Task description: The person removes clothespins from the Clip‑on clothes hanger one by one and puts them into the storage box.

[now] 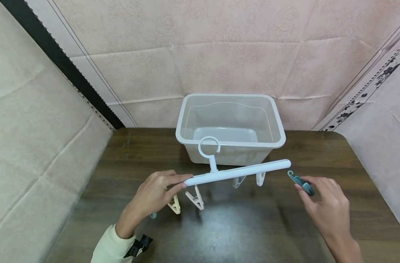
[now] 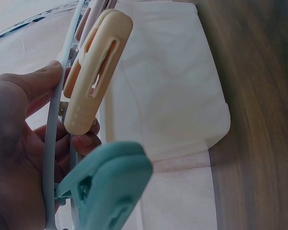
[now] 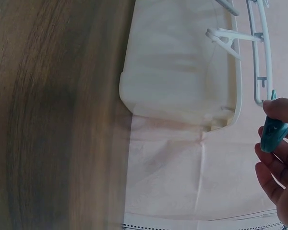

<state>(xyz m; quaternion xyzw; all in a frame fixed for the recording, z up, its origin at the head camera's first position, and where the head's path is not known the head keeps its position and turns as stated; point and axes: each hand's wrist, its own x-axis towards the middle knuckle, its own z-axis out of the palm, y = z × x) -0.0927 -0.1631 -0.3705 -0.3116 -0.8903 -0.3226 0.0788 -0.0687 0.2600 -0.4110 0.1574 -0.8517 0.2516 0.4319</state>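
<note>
In the head view my left hand [image 1: 157, 191] grips the left end of a white clip hanger [image 1: 242, 171], held up over the table with its hook upward. From its bar hang a cream clothespin [image 1: 175, 204], a pale pinkish one [image 1: 196, 199] and two whitish ones, one of them a white clothespin [image 1: 260, 178] toward the right end. A teal clothespin [image 2: 115, 187] hangs beside my left hand, mostly hidden in the head view. My right hand [image 1: 328, 204] pinches a dark teal clothespin [image 1: 303, 183] by thumb and fingers, its hooked tip close to the bar's right end.
A light grey plastic bin [image 1: 233, 153] stands behind the hanger at the back of the brown wooden table [image 1: 219, 226]. Patterned pale cloth [image 1: 236, 65] covers the wall behind and both sides. A black strap [image 1: 139, 246] sits at my left sleeve.
</note>
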